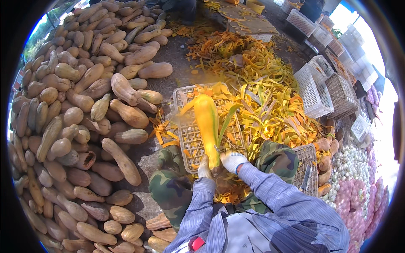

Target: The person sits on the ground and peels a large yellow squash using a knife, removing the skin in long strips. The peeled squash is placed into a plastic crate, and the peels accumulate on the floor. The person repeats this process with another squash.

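Note:
A long squash (205,123), mostly peeled to bright yellow with green streaks, lies over an upturned plastic crate (186,145) between my knees. My left hand (205,168), in a pale glove, grips the squash's near end. In a white glove, my right hand (232,160) is closed around a peeler (217,148), whose metal head is against the squash's right side near that end. A long green strip of peel (228,121) rises from beside the tool. Orange and yellow peelings lie on the crate.
Unpeeled squashes (91,76) are heaped at left. A large pile of peelings (269,95) spreads beyond and right of the crate. White plastic crates (313,90) stand at right. A knife (306,177) lies on another crate (297,155) beside my right knee.

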Demonstrator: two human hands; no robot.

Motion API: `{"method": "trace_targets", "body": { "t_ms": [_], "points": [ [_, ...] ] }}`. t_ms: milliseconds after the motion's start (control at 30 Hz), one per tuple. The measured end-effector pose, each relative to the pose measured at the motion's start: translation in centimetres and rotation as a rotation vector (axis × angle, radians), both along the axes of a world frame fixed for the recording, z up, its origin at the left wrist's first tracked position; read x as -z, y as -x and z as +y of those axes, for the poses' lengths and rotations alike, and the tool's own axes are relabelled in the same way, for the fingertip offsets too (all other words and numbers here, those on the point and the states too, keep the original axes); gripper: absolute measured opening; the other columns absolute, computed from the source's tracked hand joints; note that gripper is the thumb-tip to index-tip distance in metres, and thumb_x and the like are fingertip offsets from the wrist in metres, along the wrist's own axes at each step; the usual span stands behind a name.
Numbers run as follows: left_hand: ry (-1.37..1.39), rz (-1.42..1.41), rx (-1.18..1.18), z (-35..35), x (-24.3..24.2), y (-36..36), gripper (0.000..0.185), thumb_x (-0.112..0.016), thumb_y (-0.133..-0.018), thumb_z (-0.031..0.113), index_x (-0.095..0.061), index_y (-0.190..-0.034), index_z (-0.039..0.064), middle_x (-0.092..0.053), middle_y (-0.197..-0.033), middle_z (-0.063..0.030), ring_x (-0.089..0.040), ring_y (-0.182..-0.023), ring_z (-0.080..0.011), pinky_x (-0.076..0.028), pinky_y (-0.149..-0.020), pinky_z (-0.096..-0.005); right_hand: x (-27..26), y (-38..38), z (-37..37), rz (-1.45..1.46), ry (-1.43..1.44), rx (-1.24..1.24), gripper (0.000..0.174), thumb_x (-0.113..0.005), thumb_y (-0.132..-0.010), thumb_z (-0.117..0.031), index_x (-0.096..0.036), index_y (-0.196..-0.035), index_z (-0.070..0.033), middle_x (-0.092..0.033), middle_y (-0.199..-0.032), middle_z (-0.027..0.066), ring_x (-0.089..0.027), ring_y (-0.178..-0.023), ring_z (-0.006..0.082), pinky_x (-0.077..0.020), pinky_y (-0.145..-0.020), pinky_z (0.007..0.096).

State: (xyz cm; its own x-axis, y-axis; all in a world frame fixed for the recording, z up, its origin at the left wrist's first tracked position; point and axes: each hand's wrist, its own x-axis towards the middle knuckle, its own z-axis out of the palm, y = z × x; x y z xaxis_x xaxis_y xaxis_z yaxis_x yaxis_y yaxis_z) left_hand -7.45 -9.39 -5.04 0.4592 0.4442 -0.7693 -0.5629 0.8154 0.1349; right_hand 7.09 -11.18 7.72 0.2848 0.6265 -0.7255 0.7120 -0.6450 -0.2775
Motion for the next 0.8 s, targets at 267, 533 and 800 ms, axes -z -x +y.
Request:
{"method": "trace_targets", "body": {
  "t_ms": [267, 533, 800],
  "points": [
    [-0.079, 0.097, 0.21, 0.6, 0.5, -0.9, 0.051, -0.056, -0.111, 0.062, -0.062, -0.144, 0.023, -0.074, -0.119, -0.0107, -0.073, -0.087, -0.031, -0.061, -0.073, -0.0474, -0.5, -4.3, -1.6, -0.054, -0.092, 0.054, 0.062, -0.031, -0.113, -0.047, -0.056, -0.156, -0.01, -0.058, -0.153, 0.0352, -0.066, -0.13, 0.052, -0.0535, -0.109, 0.0601],
    [-0.209, 0.09, 0.004, 0.0, 4.9, 0.1, 0.056, -0.06, -0.113, 0.036, -0.055, -0.159, 0.004, -0.058, -0.159, -0.0143, -0.06, -0.136, -0.029, -0.055, -0.106, -0.0421, -2.9, -6.8, 17.1, -0.175, -0.232, -0.028, 0.067, -0.04, -0.109, -0.049, -0.077, -0.124, 0.005, -0.074, -0.132, 0.031, -0.072, -0.122, 0.0462, -0.0543, -0.108, 0.0518],
    [-0.357, 0.353, 0.15, 0.6, 1.8, 0.8, 0.053, -0.052, -0.115, 0.04, -0.052, -0.162, 0.015, -0.062, -0.15, -0.0126, -0.07, -0.116, -0.0319, -0.062, -0.087, -0.0506, -6.1, 0.6, -4.8, 0.012, 0.184, -0.317, 0.064, -0.037, -0.112, -0.046, -0.068, -0.143, 0.0, -0.07, -0.139, 0.0322, -0.067, -0.131, 0.0453, -0.0501, -0.114, 0.052]
  ]
}}
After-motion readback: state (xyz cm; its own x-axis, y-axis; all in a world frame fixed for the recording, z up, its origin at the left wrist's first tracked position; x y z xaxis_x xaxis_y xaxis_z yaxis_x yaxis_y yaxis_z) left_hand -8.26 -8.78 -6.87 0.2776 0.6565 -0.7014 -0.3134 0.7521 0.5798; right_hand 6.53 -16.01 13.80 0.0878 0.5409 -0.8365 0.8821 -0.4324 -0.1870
